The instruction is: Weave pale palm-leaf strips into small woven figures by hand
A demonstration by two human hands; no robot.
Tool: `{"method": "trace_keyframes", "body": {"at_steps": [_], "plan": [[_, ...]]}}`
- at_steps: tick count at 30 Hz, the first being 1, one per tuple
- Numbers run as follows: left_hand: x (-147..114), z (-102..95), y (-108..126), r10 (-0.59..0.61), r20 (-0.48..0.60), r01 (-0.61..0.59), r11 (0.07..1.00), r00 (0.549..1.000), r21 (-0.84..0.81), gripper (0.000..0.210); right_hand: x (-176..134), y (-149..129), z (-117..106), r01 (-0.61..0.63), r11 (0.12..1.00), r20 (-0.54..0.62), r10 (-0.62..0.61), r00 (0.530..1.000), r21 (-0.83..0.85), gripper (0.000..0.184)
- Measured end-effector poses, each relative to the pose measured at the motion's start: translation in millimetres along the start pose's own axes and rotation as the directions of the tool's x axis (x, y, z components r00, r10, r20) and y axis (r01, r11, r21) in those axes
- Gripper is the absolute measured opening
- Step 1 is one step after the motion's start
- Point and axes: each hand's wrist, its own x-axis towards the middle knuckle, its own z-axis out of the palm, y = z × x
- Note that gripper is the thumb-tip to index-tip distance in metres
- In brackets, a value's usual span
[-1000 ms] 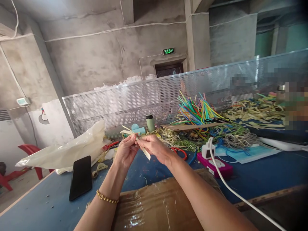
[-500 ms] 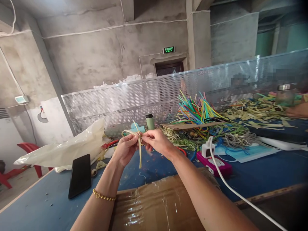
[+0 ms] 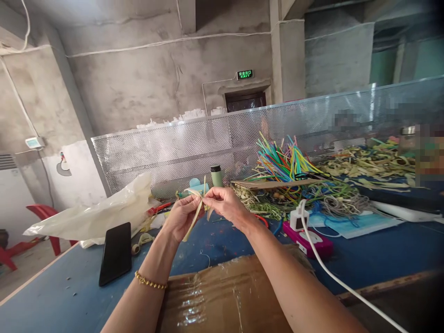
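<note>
Here, just below the frame's centre, my left hand [image 3: 184, 212] and right hand [image 3: 227, 207] close in pinches on pale strips [image 3: 193, 225] above the blue worktop [image 3: 52, 300].

Over the blue counter [image 3: 52, 296], the left hand [image 3: 181, 216] and right hand [image 3: 227, 207] pinched a pale strip [image 3: 193, 224]. A black phone [image 3: 115, 254] lay to their left, a green bottle [image 3: 217, 176] stood beyond, and brown cardboard [image 3: 215, 300] lay nearer.

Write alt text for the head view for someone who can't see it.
Left hand and right hand pinch pale strips close together above a blue tabletop. Cardboard lies in the foreground, a black smartphone to the left, multicolored strands to the right.
</note>
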Motion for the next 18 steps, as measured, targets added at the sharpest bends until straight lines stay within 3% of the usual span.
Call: {"method": "trace_keyframes", "body": {"at_steps": [6,18], "plan": [[3.0,-4.4,-2.8,-0.002,0.059,0.005,0.999,0.998,-0.052,0.022,-1.0,0.2,-2.4,-0.066,0.994,0.065,0.061,0.996,0.085,0.017],[0.3,2.0,-0.1,0.020,0.115,-0.010,0.996,0.993,-0.090,0.025,1.1,-1.8,5.1,0.053,0.996,0.040,-0.056,0.998,0.072,0.016]]}}
